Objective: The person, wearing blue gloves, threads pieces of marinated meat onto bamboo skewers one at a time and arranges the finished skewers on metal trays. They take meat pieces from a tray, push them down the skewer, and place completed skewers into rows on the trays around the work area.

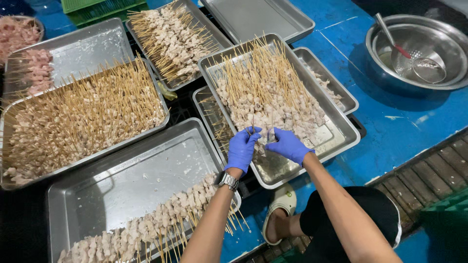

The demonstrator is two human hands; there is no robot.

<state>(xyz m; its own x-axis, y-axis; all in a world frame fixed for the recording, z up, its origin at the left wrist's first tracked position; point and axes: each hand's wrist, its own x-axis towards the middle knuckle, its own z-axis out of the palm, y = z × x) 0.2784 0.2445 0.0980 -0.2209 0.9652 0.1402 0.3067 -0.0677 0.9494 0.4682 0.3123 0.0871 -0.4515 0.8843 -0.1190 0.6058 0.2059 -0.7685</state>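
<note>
**Gloved hands at the skewer tray**

Both hands wear blue gloves and meet over the near end of a steel tray [341, 127] heaped with meat skewers [265, 95]. The left hand [242, 148] curls around a skewer's meat; the right hand [287, 144] pinches the same piece beside it. More skewer-filled trays crowd the left side: a full one [12, 182] and a nearer, half-empty one [122, 187]. A metal bowl [390, 80] holding a strainer [424, 65] sits well apart, on the blue floor.

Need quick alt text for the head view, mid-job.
Both blue-gloved hands, left hand and right hand, meet over a steel tray of raw meat skewers. More skewer trays lie left; a bowl with strainer sits upper right.
</note>
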